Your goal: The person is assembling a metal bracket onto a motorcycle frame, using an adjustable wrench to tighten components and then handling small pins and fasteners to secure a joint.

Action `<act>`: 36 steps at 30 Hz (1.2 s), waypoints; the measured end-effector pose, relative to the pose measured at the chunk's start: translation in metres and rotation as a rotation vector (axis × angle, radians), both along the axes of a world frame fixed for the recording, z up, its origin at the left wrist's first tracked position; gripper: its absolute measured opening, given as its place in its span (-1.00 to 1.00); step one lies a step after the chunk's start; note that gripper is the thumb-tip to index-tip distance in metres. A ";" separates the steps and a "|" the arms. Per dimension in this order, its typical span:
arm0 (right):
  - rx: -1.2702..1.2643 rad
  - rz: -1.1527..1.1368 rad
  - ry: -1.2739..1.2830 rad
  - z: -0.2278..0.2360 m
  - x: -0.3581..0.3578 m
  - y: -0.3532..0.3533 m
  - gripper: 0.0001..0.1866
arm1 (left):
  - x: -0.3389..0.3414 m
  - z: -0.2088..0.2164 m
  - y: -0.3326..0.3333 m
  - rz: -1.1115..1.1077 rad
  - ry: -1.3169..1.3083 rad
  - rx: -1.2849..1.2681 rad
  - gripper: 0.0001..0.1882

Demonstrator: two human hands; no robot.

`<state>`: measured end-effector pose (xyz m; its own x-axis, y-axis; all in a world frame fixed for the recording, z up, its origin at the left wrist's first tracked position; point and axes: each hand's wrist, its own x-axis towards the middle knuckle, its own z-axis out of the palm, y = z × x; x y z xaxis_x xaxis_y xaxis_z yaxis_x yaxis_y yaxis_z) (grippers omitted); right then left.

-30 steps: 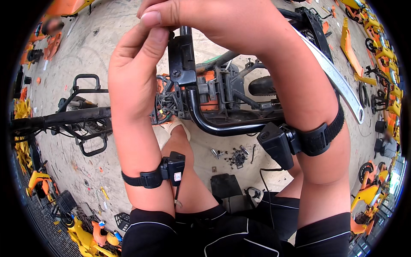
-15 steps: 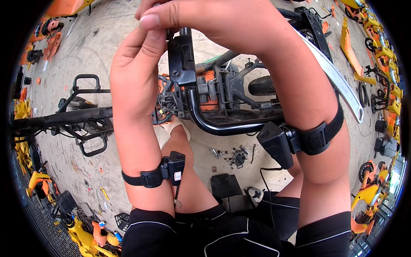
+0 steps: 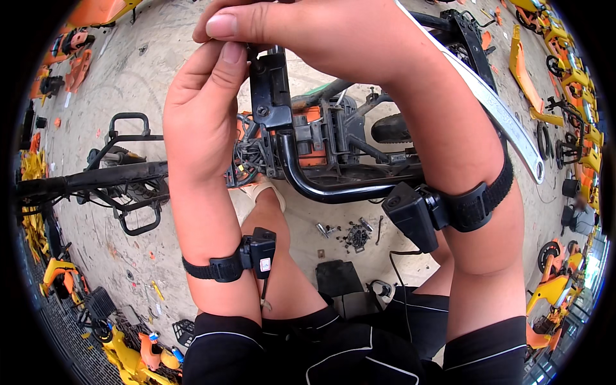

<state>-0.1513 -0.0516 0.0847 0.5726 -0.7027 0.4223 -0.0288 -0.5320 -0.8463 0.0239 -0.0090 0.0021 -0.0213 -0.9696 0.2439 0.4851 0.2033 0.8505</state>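
Curving near the left hand (image 3: 204, 109) runs a black tube (image 3: 333, 194) — smooth, glossy.

At 11 o'clock in the head view, the upper end of a black bracket (image 3: 273, 114) on a bent black tube (image 3: 324, 194) is partly covered by the left grip (image 3: 200, 109), with the right grip (image 3: 305, 33) arched over it from 12 o'clock; whatever is pinched between them is hidden. A long silver bar (image 3: 505, 120) is seen running past the right forearm (image 3: 449, 135) toward 2 o'clock, with a yellow panel (image 3: 523, 67) laid farther out. Small dark bolts (image 3: 357, 239) are heaped on the floor (image 3: 301, 256) near 5 o'clock.
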 end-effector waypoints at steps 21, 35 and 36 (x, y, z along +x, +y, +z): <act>0.097 0.076 0.021 0.004 -0.009 -0.003 -0.73 | 0.000 0.000 -0.001 0.061 -0.032 0.007 -0.65; -0.002 -0.022 -0.018 0.002 -0.002 0.001 -0.74 | -0.003 -0.002 0.000 0.102 -0.044 0.015 -0.65; 0.076 0.033 -0.008 0.007 -0.006 -0.004 -0.75 | -0.004 -0.003 0.000 0.131 -0.053 0.009 -0.65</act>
